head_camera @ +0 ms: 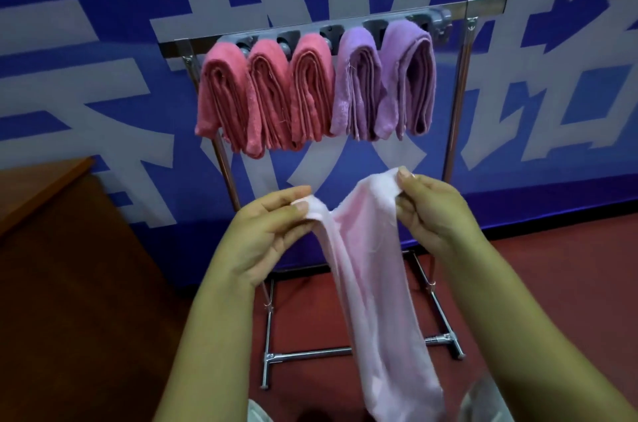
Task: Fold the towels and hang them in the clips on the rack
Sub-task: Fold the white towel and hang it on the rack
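Left hand: the left hand [272, 231] pinches one top corner of the pale pink towel [373, 283] between thumb and curled fingers, a little below the centre of the view.
Right hand: the right hand [431, 211] pinches the other top corner, at 3 o'clock from the left hand and slightly higher; its fingers are curled round the cloth.
Pale pink towel: it is unfolded, sags between the two hands and hangs down towards 6 o'clock, in front of the rack.
Rack: the metal rack [455, 104] stands on the red floor [552, 283] at 12 o'clock from the hands, against the blue and white wall [103, 76].
Clip bar: the grey clip bar [428, 19] runs along the top of the rack.
Hung towels: three coral towels [266, 93] and, at 3 o'clock from them, two purple towels [383, 83] hang folded from the clips, side by side and touching.
Table: a brown table [69, 283] is at 9 o'clock.
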`<state>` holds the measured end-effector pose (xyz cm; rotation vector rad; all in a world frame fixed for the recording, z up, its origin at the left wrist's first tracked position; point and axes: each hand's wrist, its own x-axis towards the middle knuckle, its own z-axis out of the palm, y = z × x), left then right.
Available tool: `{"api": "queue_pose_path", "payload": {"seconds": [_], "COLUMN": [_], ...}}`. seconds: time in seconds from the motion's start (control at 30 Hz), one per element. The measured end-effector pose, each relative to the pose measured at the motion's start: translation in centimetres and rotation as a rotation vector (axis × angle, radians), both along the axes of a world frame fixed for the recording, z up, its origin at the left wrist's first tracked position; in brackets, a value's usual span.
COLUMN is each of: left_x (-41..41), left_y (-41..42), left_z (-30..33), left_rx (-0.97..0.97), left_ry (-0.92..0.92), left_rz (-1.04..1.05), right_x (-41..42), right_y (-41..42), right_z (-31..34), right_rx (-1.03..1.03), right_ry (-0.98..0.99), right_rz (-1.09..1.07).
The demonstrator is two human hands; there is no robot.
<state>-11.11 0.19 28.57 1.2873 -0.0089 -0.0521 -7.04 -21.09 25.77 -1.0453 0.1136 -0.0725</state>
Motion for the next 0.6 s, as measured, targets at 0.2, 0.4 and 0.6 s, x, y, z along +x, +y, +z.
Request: {"api": "queue_pose_path", "payload": {"seconds": [0.2,0.4,0.6], "left_x": [-2.5,-4.1,-4.2], "left_y": [-2.4,-4.1,-3.8], "left_z": [1.7,2.5,2.4], "left_rx": [0.249,0.415,0.579], "left_ry": [-0.159,-0.292,-0.337], "left_rz": [-0.115,0.04,0.122], "right_x": [-4.4,-6.7,-7.3], "right_y": [2.3,2.8,2.8], "right_z": [3.2,4.0,4.3], "right_rx": [-0.435,-0.644,-0.533], "right_ry": [-0.237,-0.347,-0.332], "right_rz": [0.133,0.067,0.15]}}
